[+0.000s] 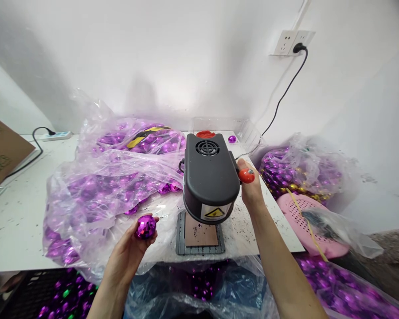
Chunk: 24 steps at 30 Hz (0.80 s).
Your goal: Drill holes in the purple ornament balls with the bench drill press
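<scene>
My left hand (130, 247) holds a shiny purple faceted ball (145, 226) in its fingertips, just left of the press's base plate (201, 235). My right hand (249, 188) grips the red knob (246, 176) of the lever on the right side of a dark grey press machine (209, 177). The machine stands on the white table (16, 221) with a yellow warning label on its front. The brown pad on the base plate lies bare under the machine's head.
A big clear plastic bag of purple balls (113, 177) lies left of the machine. Another bag with purple and gold balls (299, 173) sits right, above a pink basket (306, 221). A cardboard box (0, 150) and power strip (56, 135) are far left. More balls lie in bags below the table.
</scene>
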Each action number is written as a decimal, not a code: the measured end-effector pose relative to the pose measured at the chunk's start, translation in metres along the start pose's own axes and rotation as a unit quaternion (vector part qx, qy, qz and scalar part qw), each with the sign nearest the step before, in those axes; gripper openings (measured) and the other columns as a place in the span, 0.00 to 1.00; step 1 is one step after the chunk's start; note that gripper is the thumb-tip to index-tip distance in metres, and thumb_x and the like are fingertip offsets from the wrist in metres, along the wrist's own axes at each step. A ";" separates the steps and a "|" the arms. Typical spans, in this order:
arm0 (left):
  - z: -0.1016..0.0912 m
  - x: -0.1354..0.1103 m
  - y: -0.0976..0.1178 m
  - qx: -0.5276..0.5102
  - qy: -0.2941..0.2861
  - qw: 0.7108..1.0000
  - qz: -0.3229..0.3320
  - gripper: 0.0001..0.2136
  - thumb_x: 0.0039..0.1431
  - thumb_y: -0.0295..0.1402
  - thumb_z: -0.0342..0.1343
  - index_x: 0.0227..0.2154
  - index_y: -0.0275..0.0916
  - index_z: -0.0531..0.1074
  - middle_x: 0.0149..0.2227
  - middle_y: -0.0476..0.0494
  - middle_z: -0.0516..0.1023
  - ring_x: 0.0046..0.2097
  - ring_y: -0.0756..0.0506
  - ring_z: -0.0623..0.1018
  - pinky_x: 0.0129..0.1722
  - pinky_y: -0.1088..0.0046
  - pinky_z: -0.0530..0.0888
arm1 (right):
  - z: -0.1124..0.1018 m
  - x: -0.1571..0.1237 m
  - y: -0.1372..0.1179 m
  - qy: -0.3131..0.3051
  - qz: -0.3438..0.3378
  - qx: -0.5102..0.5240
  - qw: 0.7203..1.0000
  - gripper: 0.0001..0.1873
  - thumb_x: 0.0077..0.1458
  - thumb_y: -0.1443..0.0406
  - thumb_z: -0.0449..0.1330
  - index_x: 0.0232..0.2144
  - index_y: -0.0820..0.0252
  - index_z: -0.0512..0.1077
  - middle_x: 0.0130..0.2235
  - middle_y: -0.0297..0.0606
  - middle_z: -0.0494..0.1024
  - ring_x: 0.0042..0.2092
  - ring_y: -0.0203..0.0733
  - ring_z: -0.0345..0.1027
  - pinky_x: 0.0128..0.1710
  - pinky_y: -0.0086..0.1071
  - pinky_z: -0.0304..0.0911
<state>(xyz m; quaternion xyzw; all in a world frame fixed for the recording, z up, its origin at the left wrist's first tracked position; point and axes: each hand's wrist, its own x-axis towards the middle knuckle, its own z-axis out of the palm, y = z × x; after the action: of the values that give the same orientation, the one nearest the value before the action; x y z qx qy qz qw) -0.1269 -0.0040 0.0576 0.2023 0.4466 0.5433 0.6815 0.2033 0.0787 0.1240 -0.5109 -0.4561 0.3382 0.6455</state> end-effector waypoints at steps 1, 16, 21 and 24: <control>-0.001 0.000 0.000 -0.001 0.000 1.000 -0.001 0.22 0.48 0.42 0.72 0.44 0.34 0.81 0.47 0.32 0.84 0.34 0.44 0.82 0.32 0.71 0.81 | -0.001 0.000 0.001 0.001 0.001 0.003 1.000 0.33 0.54 0.36 0.55 0.28 0.61 0.64 0.27 0.32 0.62 0.28 0.28 0.51 0.27 0.27 0.51; -0.010 0.010 0.004 -0.007 -0.032 0.999 -0.022 0.23 0.49 0.40 0.73 0.48 0.37 0.80 0.50 0.34 0.83 0.36 0.41 0.83 0.34 0.68 0.82 | -0.008 0.004 0.009 -0.007 -0.017 -0.018 1.000 0.23 0.63 0.49 0.56 0.41 0.66 0.69 0.36 0.36 0.71 0.37 0.29 0.64 0.39 0.28 0.68; -0.003 0.005 0.002 -0.012 -0.017 1.000 -0.020 0.24 0.47 0.42 0.73 0.47 0.37 0.80 0.48 0.35 0.84 0.35 0.43 0.82 0.33 0.70 0.81 | -0.005 0.005 0.007 0.015 -0.028 -0.035 0.999 0.24 0.63 0.48 0.56 0.33 0.66 0.66 0.29 0.31 0.64 0.31 0.26 0.57 0.32 0.23 0.60; 0.001 0.001 0.001 -0.009 -0.007 1.000 -0.007 0.23 0.47 0.43 0.73 0.45 0.36 0.81 0.46 0.35 0.84 0.34 0.44 0.82 0.32 0.72 0.80 | -0.001 0.002 0.001 0.023 -0.029 -0.033 0.999 0.28 0.59 0.44 0.57 0.26 0.64 0.61 0.25 0.29 0.58 0.28 0.25 0.50 0.28 0.23 0.53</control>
<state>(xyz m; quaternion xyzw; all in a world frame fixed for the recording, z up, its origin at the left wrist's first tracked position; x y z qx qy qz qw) -0.1265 -0.0022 0.0588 0.1966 0.4380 0.5410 0.6905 0.2053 0.0807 0.1234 -0.5264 -0.4662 0.2924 0.6481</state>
